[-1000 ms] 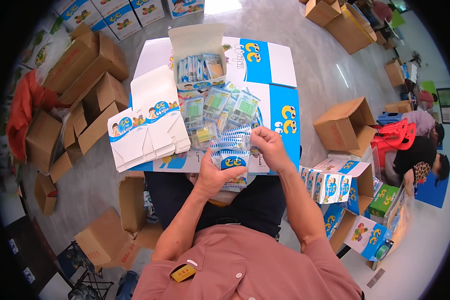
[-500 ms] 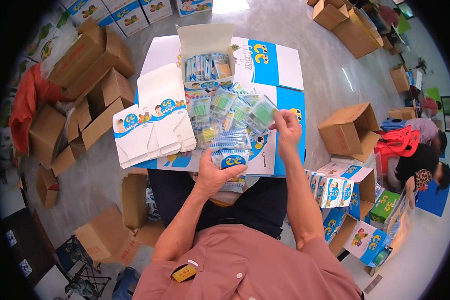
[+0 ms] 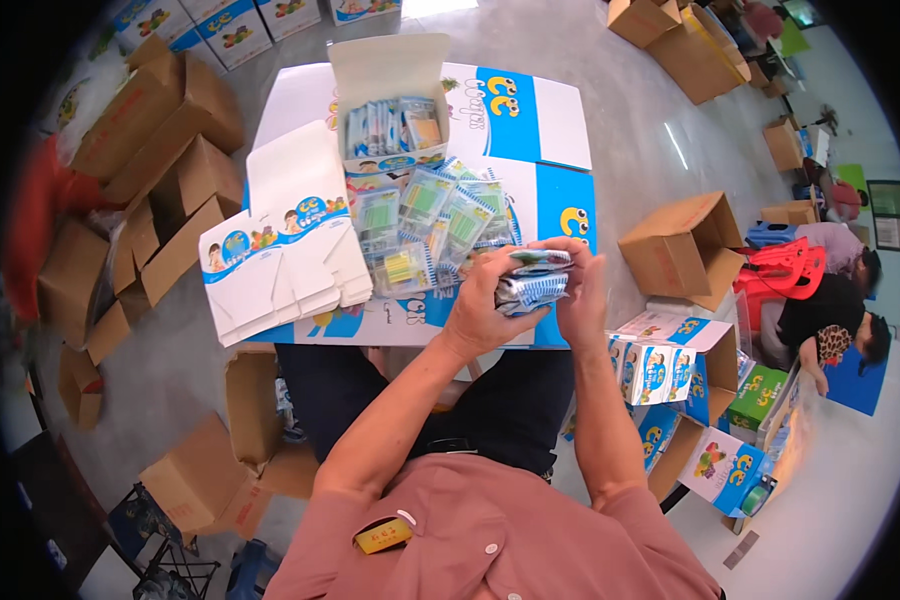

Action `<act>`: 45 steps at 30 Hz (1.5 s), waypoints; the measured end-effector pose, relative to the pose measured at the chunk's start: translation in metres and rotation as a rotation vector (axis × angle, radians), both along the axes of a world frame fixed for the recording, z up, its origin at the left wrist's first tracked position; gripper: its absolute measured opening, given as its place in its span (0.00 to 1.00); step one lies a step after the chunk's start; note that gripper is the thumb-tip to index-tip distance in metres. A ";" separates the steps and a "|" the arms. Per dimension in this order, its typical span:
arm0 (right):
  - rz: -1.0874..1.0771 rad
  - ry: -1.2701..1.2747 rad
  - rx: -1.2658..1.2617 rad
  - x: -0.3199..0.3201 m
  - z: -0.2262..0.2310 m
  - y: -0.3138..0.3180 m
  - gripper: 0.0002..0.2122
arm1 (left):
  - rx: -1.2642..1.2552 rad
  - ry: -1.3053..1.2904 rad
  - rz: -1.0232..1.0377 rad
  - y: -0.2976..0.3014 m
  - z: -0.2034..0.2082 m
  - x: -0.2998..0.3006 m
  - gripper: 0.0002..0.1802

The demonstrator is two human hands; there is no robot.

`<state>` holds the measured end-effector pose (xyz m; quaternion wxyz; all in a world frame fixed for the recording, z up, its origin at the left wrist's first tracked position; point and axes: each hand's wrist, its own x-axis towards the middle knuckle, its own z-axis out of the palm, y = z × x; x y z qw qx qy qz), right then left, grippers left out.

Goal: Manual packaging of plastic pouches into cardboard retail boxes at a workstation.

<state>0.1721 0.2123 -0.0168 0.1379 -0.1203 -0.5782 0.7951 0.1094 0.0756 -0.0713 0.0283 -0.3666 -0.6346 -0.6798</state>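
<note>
The left hand (image 3: pixel 478 308) clasps a packet stack (image 3: pixel 530 292); the right hand (image 3: pixel 583 300) curls beside it, grip unclear. The open box (image 3: pixel 390 65) looks part-filled; loose packets (image 3: pixel 425 197) lie outside.

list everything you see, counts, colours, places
held sachets: several, blue-white, between both hands
loose sachets: many, clear, green or yellow inside, mid-table
display box: one, white-blue, open, table's far side
flat-folded cartons: several, white-blue, table's left
table: one, white-blue top, centre
cardboard boxes: several, brown, floor on both sides
printed cartons: several, white-blue, upper left
small boxes: several, white-blue, right
chair: one, red, right
co-workers: at least two, one in black, right
shirt: one, pink, bottom
left hand: one, bare, gripping held sachets
right hand: one, bare, at their right side
</note>
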 end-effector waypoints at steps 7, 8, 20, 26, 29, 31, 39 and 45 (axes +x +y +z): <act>-0.242 -0.082 0.033 0.022 -0.055 0.000 0.29 | -0.246 0.065 -0.042 -0.003 -0.002 0.007 0.61; -0.202 -0.049 0.034 0.022 -0.055 -0.002 0.30 | -0.295 0.087 -0.065 -0.008 0.002 0.005 0.63; 0.077 -0.056 -0.048 0.028 -0.034 -0.015 0.41 | -0.394 0.022 -0.061 -0.016 -0.002 0.007 0.62; 0.079 -0.146 -0.324 0.027 -0.027 -0.005 0.41 | -0.243 0.079 -0.041 -0.010 -0.006 0.007 0.51; 0.195 -0.295 -0.264 0.020 -0.003 0.007 0.40 | -0.209 0.061 -0.022 -0.020 0.002 0.013 0.49; 0.015 -0.374 -0.188 -0.012 0.004 0.006 0.34 | -0.211 -0.005 0.003 -0.034 0.021 0.024 0.48; 0.020 -0.649 0.692 -0.095 -0.015 -0.024 0.14 | -0.215 -0.214 0.112 -0.096 0.025 0.023 0.46; 0.003 -0.262 0.326 -0.038 -0.002 0.020 0.07 | -0.217 -0.037 -0.046 -0.074 0.038 0.005 0.45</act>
